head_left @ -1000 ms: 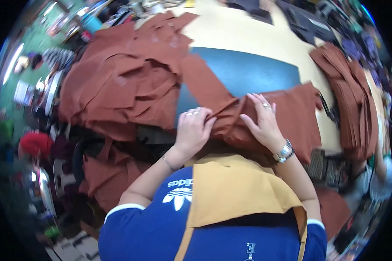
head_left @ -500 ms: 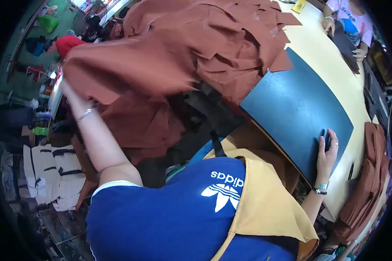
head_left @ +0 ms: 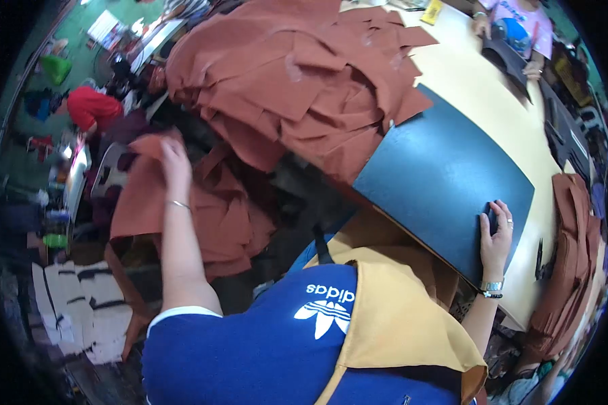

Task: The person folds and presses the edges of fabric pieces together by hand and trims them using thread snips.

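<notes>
My left hand (head_left: 174, 158) is out to the left with its fingers closed on a reddish-brown fabric piece (head_left: 138, 196); motion blurs the fingers somewhat. The piece hangs down beside and over a lower pile of similar fabric pieces (head_left: 233, 233). On the right, my right hand (head_left: 497, 236) rests on a dark blue board (head_left: 446, 175), thumb and fingers apart. A dark patch shows between thumb and fingers; I cannot tell whether it is shadow or an object. A large heap of brown pieces (head_left: 297, 81) lies beyond the board and partly against its far edge.
A pale table (head_left: 483, 101) carries the board. A narrow stack of brown pieces (head_left: 566, 263) lies at the right, with a small black tool (head_left: 539, 260) nearby. Across the table a person (head_left: 517, 30) handles a dark piece. White bundles (head_left: 84, 304) stand at lower left.
My left hand has come down and inward with the brown piece, from over the big heap's left side to the lower pile. My right hand stays on the board. The whole view has shifted slightly.
</notes>
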`<state>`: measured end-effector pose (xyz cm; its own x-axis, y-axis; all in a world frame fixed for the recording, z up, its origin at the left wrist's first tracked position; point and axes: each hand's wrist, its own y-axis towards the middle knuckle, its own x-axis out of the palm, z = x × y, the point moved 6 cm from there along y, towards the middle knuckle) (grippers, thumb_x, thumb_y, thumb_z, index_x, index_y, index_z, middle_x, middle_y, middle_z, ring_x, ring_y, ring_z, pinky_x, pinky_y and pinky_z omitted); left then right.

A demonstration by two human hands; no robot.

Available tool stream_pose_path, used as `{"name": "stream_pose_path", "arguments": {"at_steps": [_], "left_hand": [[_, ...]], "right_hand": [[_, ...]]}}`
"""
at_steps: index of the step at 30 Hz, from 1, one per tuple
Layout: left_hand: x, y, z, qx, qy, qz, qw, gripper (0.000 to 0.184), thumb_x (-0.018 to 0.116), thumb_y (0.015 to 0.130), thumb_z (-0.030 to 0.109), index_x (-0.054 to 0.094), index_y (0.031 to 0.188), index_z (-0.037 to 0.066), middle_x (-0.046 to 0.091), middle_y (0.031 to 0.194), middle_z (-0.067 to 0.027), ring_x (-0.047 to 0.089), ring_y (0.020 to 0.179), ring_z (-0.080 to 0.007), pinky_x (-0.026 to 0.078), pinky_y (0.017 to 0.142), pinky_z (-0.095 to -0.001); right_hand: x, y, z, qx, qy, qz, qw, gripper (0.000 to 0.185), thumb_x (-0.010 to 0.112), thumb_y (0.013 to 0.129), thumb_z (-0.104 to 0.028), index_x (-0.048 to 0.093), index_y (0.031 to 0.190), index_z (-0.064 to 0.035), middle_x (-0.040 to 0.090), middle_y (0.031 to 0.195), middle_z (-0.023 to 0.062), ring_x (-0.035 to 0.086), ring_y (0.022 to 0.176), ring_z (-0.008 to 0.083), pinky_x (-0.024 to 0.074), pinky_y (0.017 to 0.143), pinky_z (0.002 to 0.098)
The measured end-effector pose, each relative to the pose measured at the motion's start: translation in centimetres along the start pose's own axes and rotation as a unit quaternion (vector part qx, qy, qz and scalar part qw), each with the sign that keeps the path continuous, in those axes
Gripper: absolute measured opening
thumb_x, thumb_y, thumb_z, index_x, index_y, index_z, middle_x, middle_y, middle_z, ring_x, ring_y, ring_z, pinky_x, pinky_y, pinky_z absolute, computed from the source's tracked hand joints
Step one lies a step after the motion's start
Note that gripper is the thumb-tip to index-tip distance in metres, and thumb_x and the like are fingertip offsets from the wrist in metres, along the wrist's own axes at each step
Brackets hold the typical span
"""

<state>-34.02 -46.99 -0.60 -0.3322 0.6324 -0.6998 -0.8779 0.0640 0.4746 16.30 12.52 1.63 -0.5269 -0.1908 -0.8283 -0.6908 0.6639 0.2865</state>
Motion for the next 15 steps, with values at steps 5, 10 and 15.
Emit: {"name": "stream_pose_path", "arguments": {"at_steps": [5,10,15], "left_hand": [[12.2,-15.9,-6.4,-0.117,0.032,-0.193,0.974,0.047,0.042,0.104,0.037,0.056,0.129,-0.001,0.06,0.122,-0.0298,0.054,0.121,-0.0401,0.041,0.104,-0.0445],[7.8,-10.8,-0.3,-0.141,-0.166,0.072,0.973,0.039,0.044,0.106,0.031,0.064,0.094,0.0,0.057,0.072,-0.0035,0.051,0.068,-0.0139,0.045,0.066,-0.0309],[5.0,1.1,17.3,0.121,-0.283,0.078,0.948,0.028,0.046,0.105,0.021,0.063,0.104,-0.001,0.065,0.097,-0.0068,0.061,0.09,-0.0163,0.05,0.084,-0.0308]], "right_hand": [[-0.4,0.0,-0.7,0.013,0.003,0.005,1.0,0.032,0.067,0.092,-0.016,0.062,0.121,-0.0029,0.057,0.134,0.0174,0.049,0.13,0.034,0.0381,0.11,0.042],[-0.5,0.0,-0.9,0.021,-0.01,0.009,1.0,0.032,0.068,0.091,-0.016,0.063,0.12,-0.0034,0.057,0.133,0.0172,0.049,0.13,0.0346,0.0386,0.109,0.0426],[-0.8,0.0,-1.4,0.021,-0.011,0.025,0.999,0.031,0.07,0.088,-0.014,0.064,0.117,-0.0038,0.059,0.131,0.0165,0.051,0.127,0.0353,0.0411,0.107,0.043]]}}
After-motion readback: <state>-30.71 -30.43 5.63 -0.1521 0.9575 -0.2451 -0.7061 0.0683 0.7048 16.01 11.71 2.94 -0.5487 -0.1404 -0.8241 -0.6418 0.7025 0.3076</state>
